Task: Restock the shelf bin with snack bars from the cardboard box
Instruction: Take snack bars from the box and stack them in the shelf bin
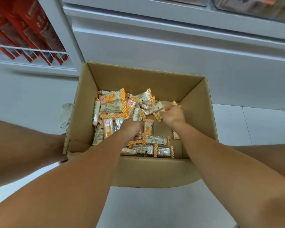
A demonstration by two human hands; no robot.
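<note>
Cardboard box [155, 171] sits open on the floor, in front of a white shelf unit [171, 46]. Snack bars [112, 104] lie loose in a heap inside the box, mostly toward its left and near walls; bare cardboard shows at the right of the box bottom. Both hands are down inside the box. Left hand [132, 128] over the middle of the heap, fingers curled down among the wrappers, apparently grasping some bars. Right hand [172, 115] toward the right of the heap, fingers clenched on a bar or two. Clear bins [253, 5] on the shelf above the box, only partly in view. Risks, as judged: slippery wrappers in an overfull fistful could slide out on the lift and land outside the box; squeezing hard could crush the bars
</note>
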